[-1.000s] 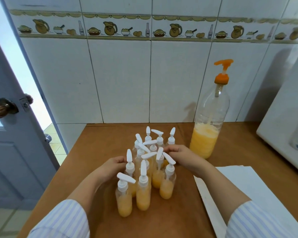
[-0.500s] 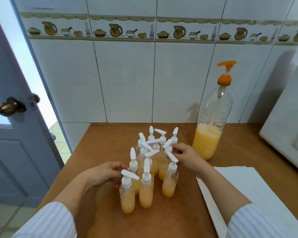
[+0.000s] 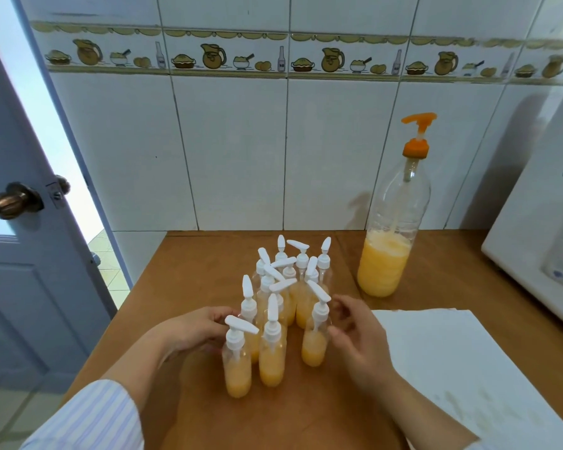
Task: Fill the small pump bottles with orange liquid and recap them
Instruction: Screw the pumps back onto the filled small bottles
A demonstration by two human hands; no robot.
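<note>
Now that both hands have drawn back from the bottles (image 3: 283, 306), left hand (image 3: 192, 329) touches them at 9 o'clock, right hand (image 3: 355, 332) hangs loose at 3; filling looks done

A brown wooden counter (image 3: 208, 254) butts against the white tiled wall. On it, near the middle, stands a tight cluster of small clear pump bottles (image 3: 271, 358) with white pump tops, each holding orange liquid. Back right of them stands a tall clear plastic bottle (image 3: 392, 235) with an orange pump, partly filled. White sheets of paper (image 3: 462, 362) lie flat at the right front, and a white appliance (image 3: 540, 241) sits at the right edge.
</note>
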